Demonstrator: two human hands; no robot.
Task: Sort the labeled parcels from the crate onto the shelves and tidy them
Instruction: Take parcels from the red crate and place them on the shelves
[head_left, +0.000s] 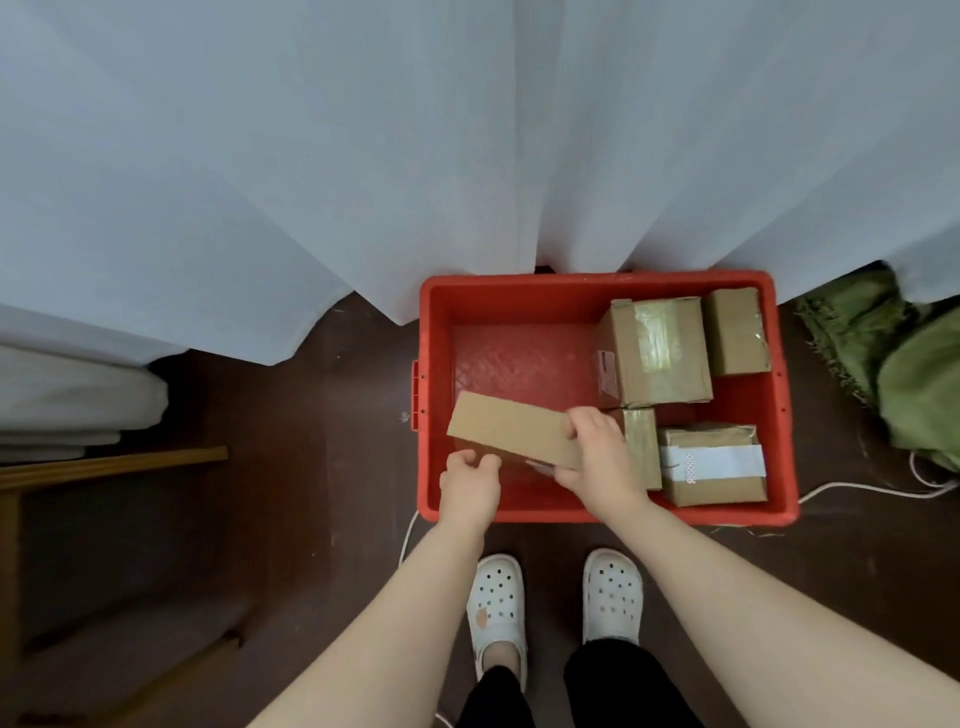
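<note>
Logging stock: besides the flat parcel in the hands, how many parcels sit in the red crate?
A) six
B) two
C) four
C: in the red crate lie a large taped box, a small box, a half-hidden box and a white-labelled box, apart from the flat parcel.

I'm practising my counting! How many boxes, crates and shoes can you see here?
Boxes: 5
Crate: 1
Shoes: 2
Total: 8
</note>
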